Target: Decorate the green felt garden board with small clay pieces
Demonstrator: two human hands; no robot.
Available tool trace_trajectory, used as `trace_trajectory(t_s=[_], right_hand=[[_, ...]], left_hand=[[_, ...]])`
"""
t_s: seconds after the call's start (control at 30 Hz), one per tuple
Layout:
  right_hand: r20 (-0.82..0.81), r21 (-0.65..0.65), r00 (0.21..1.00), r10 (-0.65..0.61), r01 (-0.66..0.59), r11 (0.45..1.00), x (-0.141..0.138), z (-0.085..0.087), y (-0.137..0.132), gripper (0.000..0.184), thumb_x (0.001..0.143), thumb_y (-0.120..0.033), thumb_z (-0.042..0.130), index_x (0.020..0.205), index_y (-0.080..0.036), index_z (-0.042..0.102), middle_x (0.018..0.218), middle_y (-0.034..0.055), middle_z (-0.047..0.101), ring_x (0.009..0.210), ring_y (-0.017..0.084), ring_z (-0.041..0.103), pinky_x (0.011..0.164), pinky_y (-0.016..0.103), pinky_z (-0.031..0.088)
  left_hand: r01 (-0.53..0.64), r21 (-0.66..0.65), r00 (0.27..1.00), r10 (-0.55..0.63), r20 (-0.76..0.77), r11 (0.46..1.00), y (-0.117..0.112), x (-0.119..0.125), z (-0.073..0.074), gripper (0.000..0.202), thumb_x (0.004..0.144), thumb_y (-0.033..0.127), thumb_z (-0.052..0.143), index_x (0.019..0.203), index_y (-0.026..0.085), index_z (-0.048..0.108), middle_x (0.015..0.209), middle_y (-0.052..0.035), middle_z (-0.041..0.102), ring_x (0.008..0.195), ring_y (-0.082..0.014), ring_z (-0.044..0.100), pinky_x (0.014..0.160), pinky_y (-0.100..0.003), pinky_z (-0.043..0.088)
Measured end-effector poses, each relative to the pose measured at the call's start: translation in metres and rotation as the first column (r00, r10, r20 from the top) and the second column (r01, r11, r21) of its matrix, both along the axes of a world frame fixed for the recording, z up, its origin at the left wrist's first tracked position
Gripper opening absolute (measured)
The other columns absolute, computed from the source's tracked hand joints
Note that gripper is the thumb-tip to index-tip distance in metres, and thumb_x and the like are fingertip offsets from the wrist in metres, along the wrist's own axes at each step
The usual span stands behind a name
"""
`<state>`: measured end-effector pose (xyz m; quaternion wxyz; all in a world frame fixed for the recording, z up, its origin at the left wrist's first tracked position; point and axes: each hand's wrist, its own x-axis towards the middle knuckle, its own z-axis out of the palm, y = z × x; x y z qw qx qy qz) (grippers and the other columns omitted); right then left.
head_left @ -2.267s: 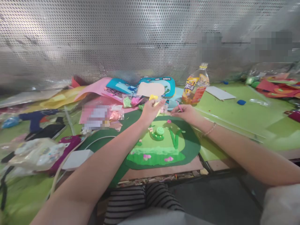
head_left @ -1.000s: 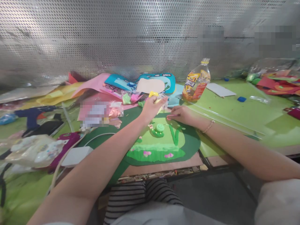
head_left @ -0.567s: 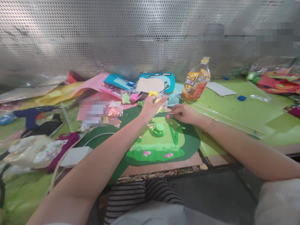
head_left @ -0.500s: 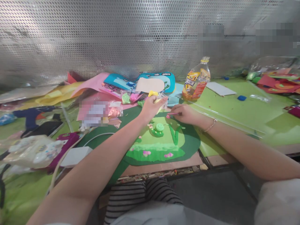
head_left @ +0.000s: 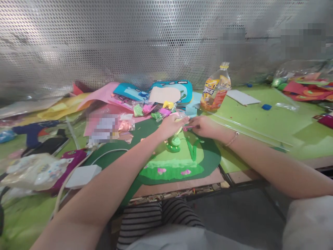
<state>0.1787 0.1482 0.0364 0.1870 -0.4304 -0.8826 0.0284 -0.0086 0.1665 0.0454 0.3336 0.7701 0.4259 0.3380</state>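
My right hand (head_left: 205,126) is closed around a thin pink stick tool (head_left: 191,127) with a pink blob at its left end. Its tip is just above the upper part of the light green clay picture (head_left: 182,154). My left hand (head_left: 170,125) meets it from the other side, fingers pinched on a pale yellow piece (head_left: 179,131) that looks like soft clay and is partly hidden. Below the fingers lies a green clay snail (head_left: 175,142) with a spiral shell. Dark green clay leaves (head_left: 193,149) stand to its right, and pink flowers (head_left: 161,170) dot the grass strip.
Clay packets (head_left: 140,109) lie beyond my left hand. A half-filled drink bottle (head_left: 214,92) stands behind my right hand. Coloured paper, a phone (head_left: 50,147), a white box (head_left: 84,175) and cables crowd the left. A white card (head_left: 243,97) lies to the right.
My left hand has come down and nearer to my right hand, away from the clay packets, which now show more. My right hand keeps the pink tool in nearly the same place.
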Motion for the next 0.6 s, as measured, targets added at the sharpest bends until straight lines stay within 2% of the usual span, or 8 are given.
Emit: trace_trajectory(t_s=[0.2, 0.4, 0.6], right_hand=[[0.012, -0.013, 1.000, -0.022, 0.023, 1.000, -0.0016, 0.0025, -0.0025, 0.027, 0.073, -0.010, 0.048, 0.080, -0.016, 0.073, 0.093, 0.0091, 0.068, 0.079, 0.019, 0.062, 0.074, 0.028, 0.047], [0.051, -0.013, 0.999, -0.001, 0.002, 1.000, -0.0020, 0.0017, -0.0023, 0.025, 0.072, -0.007, 0.048, 0.075, -0.014, 0.071, 0.089, 0.0103, 0.067, 0.079, 0.018, 0.061, 0.073, 0.028, 0.046], [0.079, -0.030, 0.996, -0.044, 0.046, 0.998, -0.0061, 0.0038, -0.0069, 0.023, 0.074, -0.008, 0.050, 0.078, -0.014, 0.071, 0.092, 0.0101, 0.067, 0.078, 0.018, 0.061, 0.072, 0.027, 0.046]], left_hand=[[-0.008, -0.016, 0.999, 0.007, -0.047, 1.000, 0.0000, 0.0012, -0.0033, 0.053, 0.074, 0.067, 0.046, 0.051, 0.019, 0.038, 0.047, 0.0024, 0.039, 0.046, -0.0101, 0.036, 0.048, -0.025, 0.021], [0.006, -0.023, 0.998, -0.008, -0.059, 1.000, -0.0031, 0.0019, -0.0029, 0.052, 0.075, 0.065, 0.045, 0.052, 0.020, 0.034, 0.047, 0.0035, 0.033, 0.046, -0.0095, 0.032, 0.048, -0.025, 0.020], [0.010, -0.030, 0.997, -0.013, -0.074, 0.999, -0.0053, 0.0021, -0.0021, 0.051, 0.076, 0.064, 0.045, 0.054, 0.019, 0.034, 0.048, 0.0040, 0.031, 0.048, -0.0098, 0.033, 0.050, -0.025, 0.021]])
